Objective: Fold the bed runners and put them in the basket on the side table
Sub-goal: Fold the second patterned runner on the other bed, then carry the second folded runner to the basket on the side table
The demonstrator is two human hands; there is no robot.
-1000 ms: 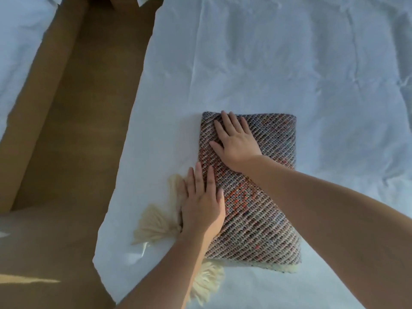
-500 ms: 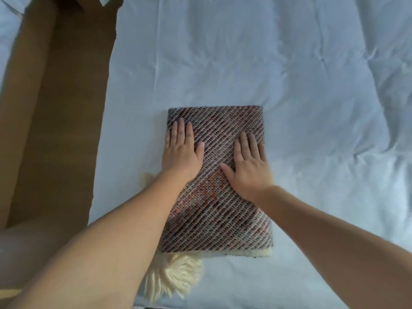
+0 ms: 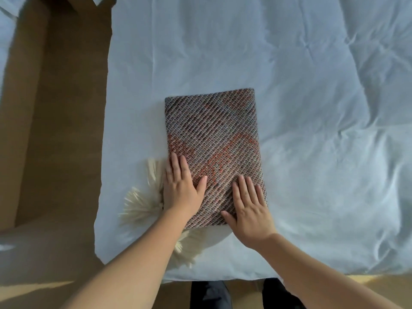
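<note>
Containers: no basket or side table shows in the head view, so nothing can be told of their contents.
Bed runner (image 3: 213, 139): folded into a thick upright rectangle, woven in diagonal grey-brown stripes with orange patches; it lies flat on the bed (image 3: 312, 108), near the bed's left edge and close to its near edge.
Tassels (image 3: 145, 197): cream fringe spills out from under the runner's lower left side, and more shows below its near edge, partly hidden by the left forearm.
Left hand (image 3: 181, 188): palm down on the runner's lower left corner, fingers (image 3: 178, 166) straight and together, thumb spread toward the middle; the outer side of the hand overhangs the runner's left edge, over the tassels.
Right hand (image 3: 249, 210): palm down on the lower right corner, fingers (image 3: 247, 186) slightly fanned on the weave, heel of the palm past the near edge, on the sheet.
Grasp: neither hand holds anything; both press flat.
Floor (image 3: 55, 130): brown, left of the bed.
</note>
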